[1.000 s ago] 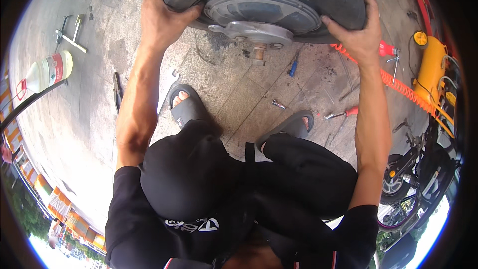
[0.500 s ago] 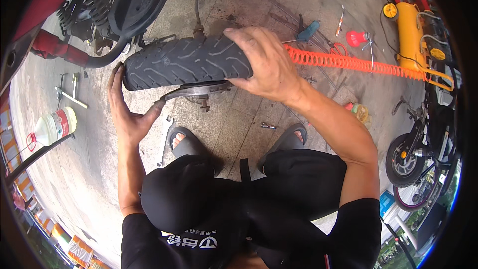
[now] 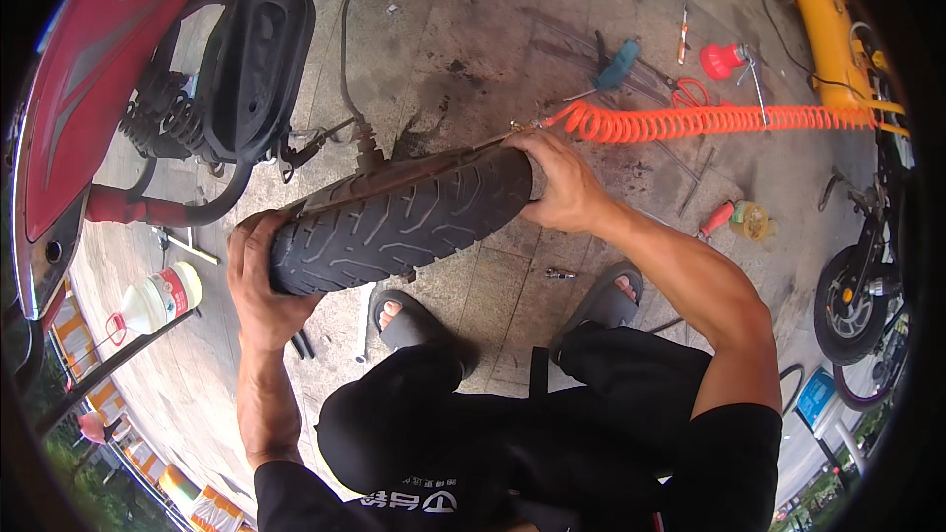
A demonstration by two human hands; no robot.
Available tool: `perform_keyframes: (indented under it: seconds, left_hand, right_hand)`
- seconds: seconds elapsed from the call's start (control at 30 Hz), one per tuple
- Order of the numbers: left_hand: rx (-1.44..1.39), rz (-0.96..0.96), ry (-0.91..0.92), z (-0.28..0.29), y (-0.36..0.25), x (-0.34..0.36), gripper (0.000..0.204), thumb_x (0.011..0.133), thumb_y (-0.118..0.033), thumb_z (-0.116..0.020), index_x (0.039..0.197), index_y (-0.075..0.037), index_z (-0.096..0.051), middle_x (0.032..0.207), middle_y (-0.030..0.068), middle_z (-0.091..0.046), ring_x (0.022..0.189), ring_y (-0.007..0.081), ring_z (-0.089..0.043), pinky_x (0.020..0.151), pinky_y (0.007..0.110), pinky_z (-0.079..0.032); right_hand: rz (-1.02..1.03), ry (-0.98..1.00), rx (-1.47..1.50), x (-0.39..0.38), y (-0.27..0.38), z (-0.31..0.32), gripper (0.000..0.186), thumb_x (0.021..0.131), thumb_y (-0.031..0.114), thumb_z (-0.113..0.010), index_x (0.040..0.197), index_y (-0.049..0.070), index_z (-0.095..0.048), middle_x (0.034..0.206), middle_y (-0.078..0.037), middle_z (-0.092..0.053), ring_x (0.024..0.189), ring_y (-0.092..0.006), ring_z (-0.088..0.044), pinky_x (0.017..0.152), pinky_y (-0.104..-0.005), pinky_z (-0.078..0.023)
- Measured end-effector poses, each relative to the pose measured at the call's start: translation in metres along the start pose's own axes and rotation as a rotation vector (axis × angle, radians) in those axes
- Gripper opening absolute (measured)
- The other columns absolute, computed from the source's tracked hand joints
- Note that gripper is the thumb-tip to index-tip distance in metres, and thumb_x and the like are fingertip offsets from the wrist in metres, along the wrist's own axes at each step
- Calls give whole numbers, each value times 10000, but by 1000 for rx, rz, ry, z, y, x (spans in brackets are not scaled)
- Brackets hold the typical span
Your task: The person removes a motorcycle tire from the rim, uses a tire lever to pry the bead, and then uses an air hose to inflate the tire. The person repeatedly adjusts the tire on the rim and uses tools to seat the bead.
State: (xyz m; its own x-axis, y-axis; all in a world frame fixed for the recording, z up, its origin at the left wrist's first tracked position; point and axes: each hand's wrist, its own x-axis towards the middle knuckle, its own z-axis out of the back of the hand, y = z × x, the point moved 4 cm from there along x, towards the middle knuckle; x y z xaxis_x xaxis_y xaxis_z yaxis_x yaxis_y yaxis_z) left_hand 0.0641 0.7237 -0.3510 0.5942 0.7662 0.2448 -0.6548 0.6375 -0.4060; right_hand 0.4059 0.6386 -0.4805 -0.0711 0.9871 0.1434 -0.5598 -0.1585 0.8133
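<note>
A wheel with a black grooved tyre (image 3: pixel 404 227) is between my two hands, tilted with its right end farther from me. My left hand (image 3: pixel 264 276) grips the tyre's left end, fingers over the top. My right hand (image 3: pixel 567 182) clasps the right end, thumb on the near tread and fingers on the far side. From the wheel's far side a stubby hub shaft (image 3: pixel 370 150) sticks out, joined to a dark cable (image 3: pixel 347 49). Most of the wheel's near side is hidden.
A red scooter (image 3: pixel 108 69) with a black swingarm (image 3: pixel 258 59) stands at the left. At the right, an orange coiled air hose (image 3: pixel 680 125) runs to a yellow tank (image 3: pixel 833 34). Tools, including a blue-handled one (image 3: pixel 619 64), a red funnel-shaped thing (image 3: pixel 722 61) and a jug (image 3: pixel 163 298) lie around.
The wheel has come nearer to me and tilted, so its far side with the hub shaft shows. The metal part under it has gone from sight. My left fingers have moved over the tyre's top.
</note>
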Motion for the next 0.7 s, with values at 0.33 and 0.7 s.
perform_keyframes:
  seconds: [0.33,0.7]
  left_hand:
    - [-312,393,209,-61,12,11,1105,547,-234,-1001,1461,1,-426,1340,190,-632,1229,328,-627,1058,446,-487]
    - [-25,42,380,-41,-98,96,825,541,-144,-905,1297,-55,-588,1132,173,-686,1007,389,-685,895,462,-552]
  right_hand:
    - [220,19,-208,44,91,90,754,496,107,-901,1211,13,-680,1151,-138,-623,1089,-334,-577,945,-424,-499]
    - [537,61,21,-29,76,53,383,795,246,-824,1114,51,-738,1184,-124,-682,1060,-326,-650,921,-447,-536]
